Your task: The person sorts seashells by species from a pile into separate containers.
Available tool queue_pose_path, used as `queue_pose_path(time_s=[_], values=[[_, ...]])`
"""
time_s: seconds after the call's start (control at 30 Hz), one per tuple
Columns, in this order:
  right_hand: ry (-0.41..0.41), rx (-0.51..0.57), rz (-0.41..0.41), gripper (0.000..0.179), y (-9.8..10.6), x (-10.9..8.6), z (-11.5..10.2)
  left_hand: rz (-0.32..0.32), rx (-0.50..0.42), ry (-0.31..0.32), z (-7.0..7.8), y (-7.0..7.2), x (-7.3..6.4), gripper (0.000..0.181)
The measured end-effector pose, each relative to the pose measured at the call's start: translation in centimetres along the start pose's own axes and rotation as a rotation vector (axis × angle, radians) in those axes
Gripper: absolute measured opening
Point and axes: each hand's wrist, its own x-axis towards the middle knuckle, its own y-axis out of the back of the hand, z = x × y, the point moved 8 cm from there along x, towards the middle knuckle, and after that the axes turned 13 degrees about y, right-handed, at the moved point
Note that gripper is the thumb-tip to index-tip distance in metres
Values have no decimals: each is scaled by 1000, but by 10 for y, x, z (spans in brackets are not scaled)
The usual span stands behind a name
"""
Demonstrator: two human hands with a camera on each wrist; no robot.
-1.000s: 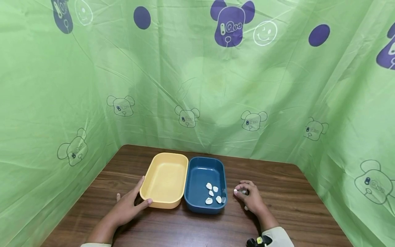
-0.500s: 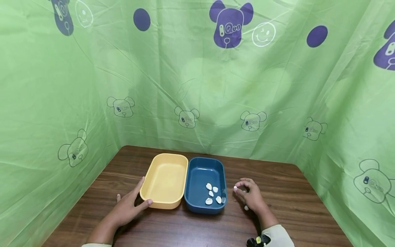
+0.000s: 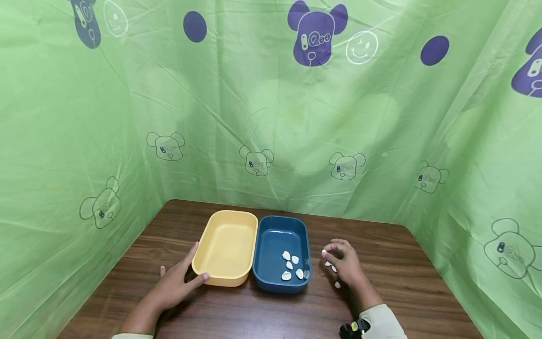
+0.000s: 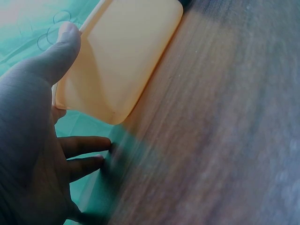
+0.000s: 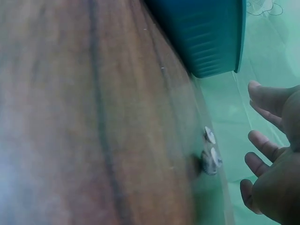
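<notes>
My left hand rests against the near left corner of a yellow tray. Its thumb lies at the near rim and its fingers stretch along the left side; in the left wrist view two lower fingers are spread apart from the tray. Right of it stands a blue tray with several small white shells inside. My right hand pinches a small white shell between thumb and forefinger, above the table right of the blue tray. Loose shells lie below it; another shell is nearer the wrist.
The two trays stand side by side on a brown wooden table. Green printed curtains enclose the table at the back and on both sides. A dark device is strapped on the right wrist.
My right hand has lifted slightly away from the table with the pinched shell, moving up in the head view and uncovering loose shells below. My left hand and both trays have stayed put.
</notes>
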Motion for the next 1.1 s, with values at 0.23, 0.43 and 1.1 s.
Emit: queue_pose_path(time_s=[0.23,0.43,1.1], values=[[1,25,15,10,4,10,-12,-3,2,4,0,0,1,102],[42,-6,34,9,6,18,-23,7,4,-1,-1,0,1,102],[70,66,50,9,-21,41,-66,7,4,1,-3,-1,1,102]])
